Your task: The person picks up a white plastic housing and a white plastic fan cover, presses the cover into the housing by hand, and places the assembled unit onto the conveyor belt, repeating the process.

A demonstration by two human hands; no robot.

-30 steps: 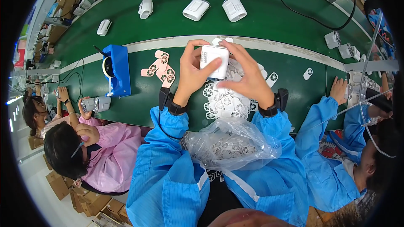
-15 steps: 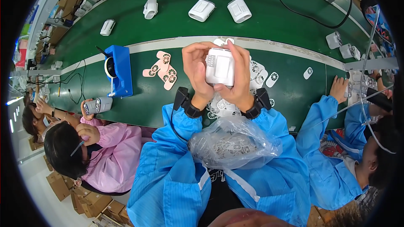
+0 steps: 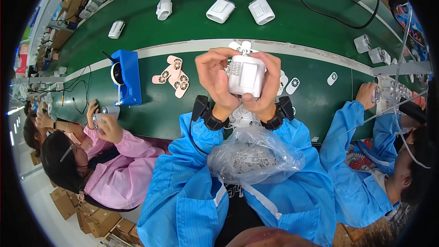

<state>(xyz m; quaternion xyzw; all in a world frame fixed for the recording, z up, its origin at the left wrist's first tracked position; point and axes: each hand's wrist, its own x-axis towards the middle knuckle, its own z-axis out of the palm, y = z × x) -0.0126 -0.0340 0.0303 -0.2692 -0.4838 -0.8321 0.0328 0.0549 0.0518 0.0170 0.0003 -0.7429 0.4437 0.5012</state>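
Between my two hands, above the bench edge, is a white rounded plastic housing (image 3: 248,75) with a raised panel and small print on the side towards me. My left hand (image 3: 214,75) is closed about its left edge, the fingers bent behind the top. On the opposite edge my right hand (image 3: 267,77) grips it, its thumb at the bottom. Loose white spoked covers (image 3: 247,45) show just beyond my fingers. More white covers (image 3: 242,118) lie under my wrists, partly hidden. A clear plastic bag (image 3: 256,155) full of such covers rests against my lap.
Pink spoked covers (image 3: 176,77) and a blue stand (image 3: 130,77) with a round part are to the left. White housings (image 3: 221,10) are spaced along the green belt (image 3: 192,27). Co-workers sit both sides: a pink sleeve (image 3: 137,155) left, a blue sleeve (image 3: 343,123) right.
The housing has shifted slightly right and down towards me, with my right hand moving along. At the left, the co-worker's raised hand has come down to the grey part.
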